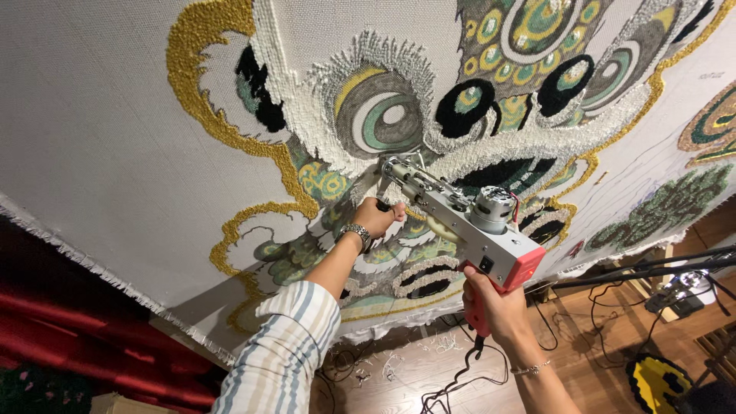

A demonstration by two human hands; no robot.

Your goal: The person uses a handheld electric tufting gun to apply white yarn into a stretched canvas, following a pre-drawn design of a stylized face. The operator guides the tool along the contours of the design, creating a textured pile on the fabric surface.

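1. The right hand [494, 307] is closed around the red pistol handle at the rear of the tufting gun [468, 226]. The fingers are wrapped fully around the grip, and the wrist carries a thin bracelet [529, 369].
2. The right forearm comes up from the lower edge of the view, and the wrist is bent a little so that the tool points up and to the left.
3. The left hand [377, 218] is stretched further forward and is closed in a fist on the dark front handle of the tufting gun, close beside the cloth. A metal wristwatch [357, 234] sits on this wrist.
4. The left arm is almost straight and wears a striped sleeve [280, 353] pushed up to the elbow.
5. The tufting gun is held between both hands, with its needle tip [391, 170] against the stretched backing cloth [100, 130], just under the green and white eye of the tufted pattern.
6. A black cable [460, 379] hangs down from the handle toward the wooden floor [590, 337].
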